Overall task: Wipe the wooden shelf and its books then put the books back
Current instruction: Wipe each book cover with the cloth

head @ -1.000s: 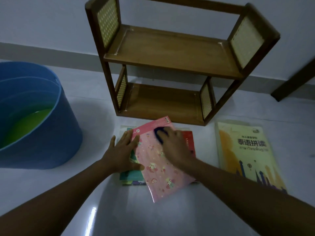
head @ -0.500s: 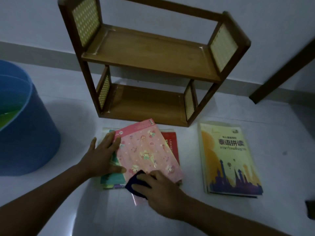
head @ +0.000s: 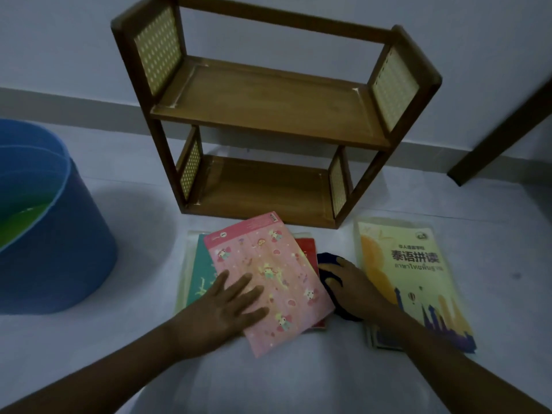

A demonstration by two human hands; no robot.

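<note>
Since half a second ago, your left hand [head: 230, 306] has slid from the pink book's left edge onto its cover, and it is now lying flat there with fingers spread. Your right hand [head: 354, 289] has moved off the book's near end and is now pressing a dark blue cloth [head: 327, 264] against the floor just right of the stack, fingers curled over the cloth. The view has also swung slightly left.

At the far left, a blue bucket [head: 59, 255] is sitting on the pale floor [head: 143, 210], holding greenish liquid [head: 21, 222] low inside.

The pink book [head: 268, 279] is lying tilted on top of a stack, overlapping a teal book [head: 200, 276] on its left and a red book [head: 307, 249] on its right. Behind the stack, the wooden shelf [head: 268, 115] is standing upright against the wall, both tiers bare.

To the right, a yellow book [head: 409, 279] is lying flat and apart from the stack, with your right hand and cloth filling the gap between them. Open floor is stretching between bucket and stack, and in front of your arms. A dark wooden post [head: 501, 135] is slanting across the upper right corner.
</note>
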